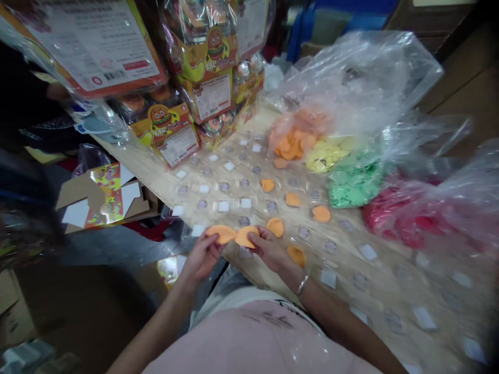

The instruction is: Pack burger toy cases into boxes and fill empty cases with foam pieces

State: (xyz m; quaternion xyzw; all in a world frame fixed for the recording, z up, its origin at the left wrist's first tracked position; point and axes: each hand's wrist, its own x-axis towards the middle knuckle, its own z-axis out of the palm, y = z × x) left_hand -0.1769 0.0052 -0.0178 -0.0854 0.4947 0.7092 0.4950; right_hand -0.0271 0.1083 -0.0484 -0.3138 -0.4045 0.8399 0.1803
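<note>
My left hand (pixel 202 255) pinches a flat orange disc (pixel 222 233) at the near edge of the wooden table (pixel 390 291). My right hand (pixel 268 249), with a bracelet on its wrist, pinches a second orange disc (pixel 245 236) that touches the first. Several more orange discs (pixel 293 199) sit in clear plastic cups laid out in rows on the table, just beyond my hands. One disc (pixel 297 255) lies right beside my right wrist.
Clear bags hold orange pieces (pixel 296 140), yellow pieces (pixel 327 153), green pieces (pixel 353 184) and red pieces (pixel 393 218) at the table's right. Stacked burger-print packs (pixel 171 130) stand at the back left. Flat cardboard with stickers (pixel 105 197) lies on the floor left.
</note>
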